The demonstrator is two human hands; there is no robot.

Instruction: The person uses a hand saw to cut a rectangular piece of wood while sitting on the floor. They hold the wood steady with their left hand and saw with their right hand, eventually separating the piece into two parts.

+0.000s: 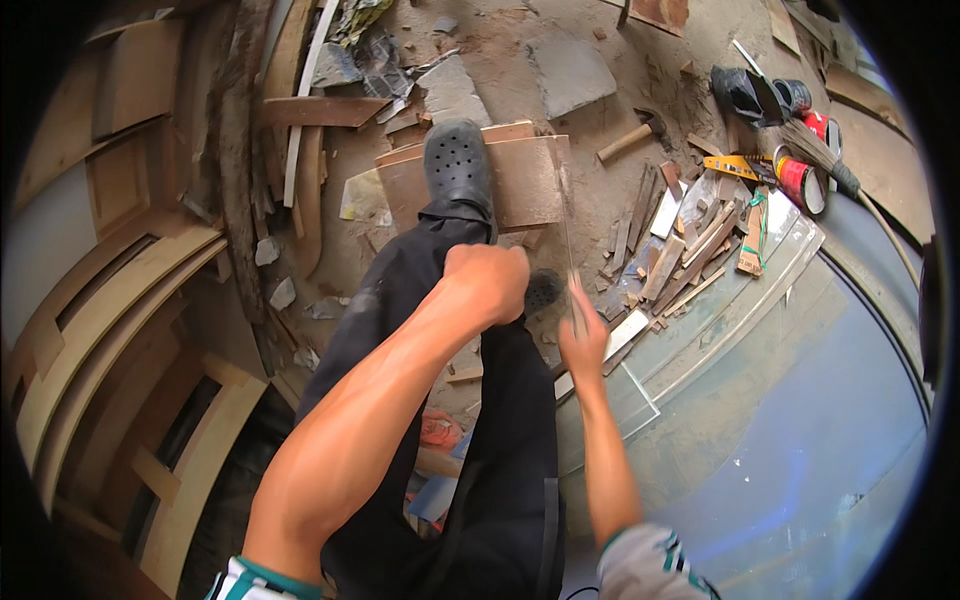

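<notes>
on dusty ground [640,92], a brown board [525,188] lies pinned beneath a grey clog [456,165]; the left hand [488,283] is balled over a leg [390,275], nothing visible in it; the right hand [583,335], arm reaching forward, clamps a thin, blurred saw-like blade [571,250] by the board's right edge. sawing seems underway; the next stroke likely needs the board steady.

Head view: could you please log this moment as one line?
left hand: closed, above leg | right hand: gripping thin-bladed tool | board: under clog | wood scraps: right of board
</notes>
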